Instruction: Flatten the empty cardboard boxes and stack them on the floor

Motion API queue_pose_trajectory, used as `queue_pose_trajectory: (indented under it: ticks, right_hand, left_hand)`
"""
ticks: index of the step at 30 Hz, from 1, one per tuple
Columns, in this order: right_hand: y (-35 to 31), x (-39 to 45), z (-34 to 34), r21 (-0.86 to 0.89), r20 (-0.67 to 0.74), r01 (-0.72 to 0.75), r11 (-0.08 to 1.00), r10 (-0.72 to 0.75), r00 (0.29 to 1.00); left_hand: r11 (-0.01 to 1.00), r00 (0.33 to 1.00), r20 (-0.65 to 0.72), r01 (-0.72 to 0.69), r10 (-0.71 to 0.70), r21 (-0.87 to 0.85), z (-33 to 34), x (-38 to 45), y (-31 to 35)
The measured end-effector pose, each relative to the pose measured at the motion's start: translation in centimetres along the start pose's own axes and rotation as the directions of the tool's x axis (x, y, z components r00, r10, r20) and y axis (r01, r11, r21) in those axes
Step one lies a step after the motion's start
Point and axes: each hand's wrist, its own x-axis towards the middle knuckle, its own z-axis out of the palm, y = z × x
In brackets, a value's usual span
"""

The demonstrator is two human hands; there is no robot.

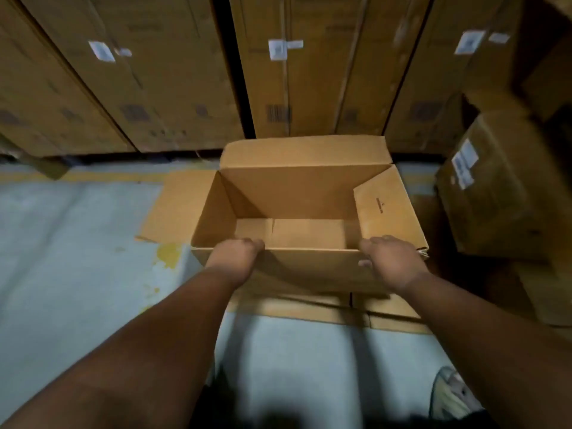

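Both hands on an open cardboard box

The plain brown box (pixel 306 212), flaps up, sits on flattened cardboard (pixel 322 308) on the floor (pixel 77 243); left hand (pixel 236 258) and right hand (pixel 391 260) fingers curl over its near rim.

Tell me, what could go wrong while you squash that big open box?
Both hands, left and right, grip only the near rim of the open box, so it might tip or slide on the flat cardboard beneath. Fingers hooked over the rim could get pinched when the walls fold. The packed boxes close on the right leave little room to spread it flat.
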Motion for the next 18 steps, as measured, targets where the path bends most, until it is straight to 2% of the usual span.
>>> queue_pose_trajectory:
  ticks: [5,7,8,10,12,13,15,18]
  right_hand:
    - [-1.3,1.6,3.5,0.062,0.193,-0.006,0.998,-0.006,0.981]
    - [-1.8,1.9,4.2,-0.031,0.252,0.059,0.998,-0.049,0.966]
    - [-2.1,2.1,4.4,-0.097,0.271,0.096,0.991,-0.066,0.96]
    - [-2.8,2.4,4.3,-0.208,0.287,0.129,0.97,-0.065,0.956]
    - [-3.7,2.6,3.8,-0.305,0.289,0.129,0.944,-0.037,0.957]
    - [-4.2,2.5,3.5,-0.344,0.282,0.126,0.93,-0.026,0.959]
    - [-5.0,2.3,2.8,-0.419,0.262,0.128,0.899,-0.015,0.965]
    - [-5.5,1.6,1.2,-0.471,0.176,0.108,0.876,-0.026,0.984]
  left_hand:
    - [1.0,0.989,0.151,-0.001,0.005,-0.027,3.5,0.6,-0.4]
    - [1.0,0.977,0.21,0.021,-0.023,0.011,4.3,0.6,-1.2]
    - [0.995,0.97,0.233,0.054,-0.072,0.084,4.6,0.6,-1.8]
    - [0.953,0.934,0.243,0.212,-0.263,0.219,5.1,0.4,-3.3]
    - [0.893,0.857,0.252,0.426,-0.449,0.146,5.6,0.1,-4.9]
    - [0.867,0.824,0.282,0.493,-0.492,0.072,6.4,0.1,-5.9]
    - [0.862,0.824,0.313,0.505,-0.472,-0.032,7.6,0.1,-7.5]
    - [0.912,0.896,0.242,0.401,-0.372,-0.085,8.4,0.6,-8.8]
